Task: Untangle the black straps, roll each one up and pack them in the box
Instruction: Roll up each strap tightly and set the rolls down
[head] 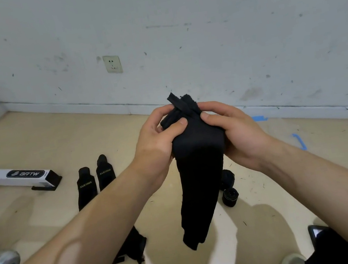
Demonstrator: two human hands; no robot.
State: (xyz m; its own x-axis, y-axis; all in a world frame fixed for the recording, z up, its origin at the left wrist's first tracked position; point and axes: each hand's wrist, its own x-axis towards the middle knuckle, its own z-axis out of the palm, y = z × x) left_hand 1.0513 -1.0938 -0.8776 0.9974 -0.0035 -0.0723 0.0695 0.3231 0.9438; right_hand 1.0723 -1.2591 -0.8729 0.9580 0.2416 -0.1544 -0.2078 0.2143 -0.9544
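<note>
1. Gripping one bunched black strap (200, 173) up in front of the body, left grip (155, 142) and right grip (234, 130) both closed round its upper part, fingers curled behind, thumbs pressed on the near face.
2. Held high, apparently, to let the loose length hang straight down between the forearms, clear of the floor (268, 185), and so draw the folds out by their own weight.
3. Working, by the look of it, at the knotted top (182, 109): a short tail and a frayed end poking up just above the two thumbs, right between the grips, within reach of either thumb tip.
4. Judged as the untangling step, not yet the rolling: no coil begun on this strap, hanging part doubled over on itself.
5. Lying on the floor below the right forearm, two rolled straps (229, 197), close together, well apart from both grips, not yet packed.
6. Lying under the left forearm, another loose strap (134, 247), crumpled and untouched, presumably waiting its turn.
7. Resting on the floor off to the left, a long white box (27, 175) marked BRTW, black end turned toward the straps; open or shut, impossible to tell.
8. Lying just beside the box, two flat black pieces printed XUEYING (86, 188), side by side, kind hard to make out.
9. Calling next, probably, for a pinch and pull on the tail, with the other grip steadying the bunch.
</note>
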